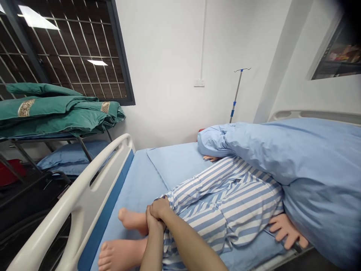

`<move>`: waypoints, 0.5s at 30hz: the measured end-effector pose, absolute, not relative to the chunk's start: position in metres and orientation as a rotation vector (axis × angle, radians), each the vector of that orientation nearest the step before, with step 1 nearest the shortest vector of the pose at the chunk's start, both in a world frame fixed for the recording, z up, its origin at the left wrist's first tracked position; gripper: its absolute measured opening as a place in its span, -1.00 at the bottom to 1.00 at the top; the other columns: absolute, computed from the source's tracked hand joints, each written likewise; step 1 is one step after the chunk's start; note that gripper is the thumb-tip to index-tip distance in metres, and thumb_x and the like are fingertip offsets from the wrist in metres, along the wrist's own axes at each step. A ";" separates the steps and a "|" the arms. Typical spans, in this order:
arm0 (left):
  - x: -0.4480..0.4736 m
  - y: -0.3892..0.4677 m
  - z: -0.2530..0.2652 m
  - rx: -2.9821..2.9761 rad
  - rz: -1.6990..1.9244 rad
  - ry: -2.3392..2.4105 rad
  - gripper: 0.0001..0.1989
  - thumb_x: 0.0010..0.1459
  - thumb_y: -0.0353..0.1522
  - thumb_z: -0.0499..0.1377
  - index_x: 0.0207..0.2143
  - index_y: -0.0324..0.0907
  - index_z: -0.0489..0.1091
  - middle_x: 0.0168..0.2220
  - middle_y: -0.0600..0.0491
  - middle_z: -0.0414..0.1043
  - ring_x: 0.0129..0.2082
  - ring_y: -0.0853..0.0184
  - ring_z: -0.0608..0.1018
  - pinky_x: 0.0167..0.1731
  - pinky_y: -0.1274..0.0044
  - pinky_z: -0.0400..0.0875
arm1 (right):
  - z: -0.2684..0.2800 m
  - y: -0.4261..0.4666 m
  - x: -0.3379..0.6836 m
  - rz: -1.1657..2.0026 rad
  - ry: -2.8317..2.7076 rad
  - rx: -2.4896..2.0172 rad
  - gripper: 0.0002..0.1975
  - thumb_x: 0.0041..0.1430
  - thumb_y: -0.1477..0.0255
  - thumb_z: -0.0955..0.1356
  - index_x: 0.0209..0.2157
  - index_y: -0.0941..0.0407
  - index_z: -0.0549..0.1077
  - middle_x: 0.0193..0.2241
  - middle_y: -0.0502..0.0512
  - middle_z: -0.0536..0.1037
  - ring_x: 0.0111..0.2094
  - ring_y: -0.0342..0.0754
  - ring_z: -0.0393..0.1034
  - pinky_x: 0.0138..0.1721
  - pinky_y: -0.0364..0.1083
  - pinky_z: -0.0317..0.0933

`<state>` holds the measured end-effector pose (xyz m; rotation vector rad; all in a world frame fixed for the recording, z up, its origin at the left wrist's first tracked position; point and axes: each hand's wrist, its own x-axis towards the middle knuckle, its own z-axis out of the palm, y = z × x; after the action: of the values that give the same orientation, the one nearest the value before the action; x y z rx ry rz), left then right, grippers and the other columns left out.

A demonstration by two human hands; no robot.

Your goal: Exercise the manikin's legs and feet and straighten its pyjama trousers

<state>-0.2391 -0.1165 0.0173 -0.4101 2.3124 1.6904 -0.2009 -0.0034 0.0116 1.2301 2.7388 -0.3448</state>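
A manikin in blue-and-white striped trousers [242, 207] lies on the bed, its far foot [131, 221] and near foot [121, 254] bare. My left hand [153, 222] is closed around the ankle of the far leg. Right beside it, my right hand [160, 207] wraps the same leg at the trouser cuff, touching the left. The fingertips of both hands are hidden behind the leg. My right forearm passes above the near leg. A blue quilt [307, 165] covers the manikin's upper body; one plastic hand [287, 230] shows at its near edge.
A white footboard [104, 165] rises at the left end of the blue-sheeted bed [175, 162]. Behind it stands a rack with folded green quilts [56, 113]. An IV pole [236, 96] stands by the wall, and the headboard [304, 114] is at far right.
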 end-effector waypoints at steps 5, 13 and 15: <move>-0.242 -0.122 0.023 -0.320 1.415 3.029 -0.43 0.08 -0.31 -0.59 -0.12 -0.24 0.08 -0.10 -0.23 0.18 -0.02 -0.06 0.19 -0.24 0.05 0.16 | 0.008 -0.003 -0.200 -0.347 2.746 1.257 -0.59 0.12 0.35 0.09 -0.23 0.22 0.46 -0.20 0.28 0.46 -0.13 0.08 0.32 -0.02 0.15 0.00; -0.247 -0.122 0.011 -0.255 1.198 3.097 -0.48 0.08 -0.38 -0.56 -0.09 -0.22 0.05 -0.14 -0.21 0.21 -0.06 -0.02 0.25 -0.34 0.11 0.24 | 0.009 -0.009 -0.185 -0.383 2.798 1.321 -0.58 0.15 0.37 0.05 -0.17 0.20 0.42 -0.13 0.26 0.41 -0.06 0.06 0.25 -0.02 0.11 -0.01; -0.249 -0.123 0.010 -0.244 1.164 3.097 -0.48 0.08 -0.39 -0.55 -0.10 -0.25 0.06 -0.15 -0.21 0.21 -0.06 -0.01 0.26 -0.32 0.12 0.25 | 0.008 -0.009 -0.181 -0.407 2.787 1.339 -0.55 0.16 0.33 0.03 -0.12 0.19 0.39 -0.09 0.26 0.37 -0.02 0.06 0.21 0.01 0.13 -0.05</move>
<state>-0.2487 -0.1225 0.0103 -0.2435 3.0974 1.1640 -0.1813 -0.0086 0.0080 1.3389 2.7868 -0.4067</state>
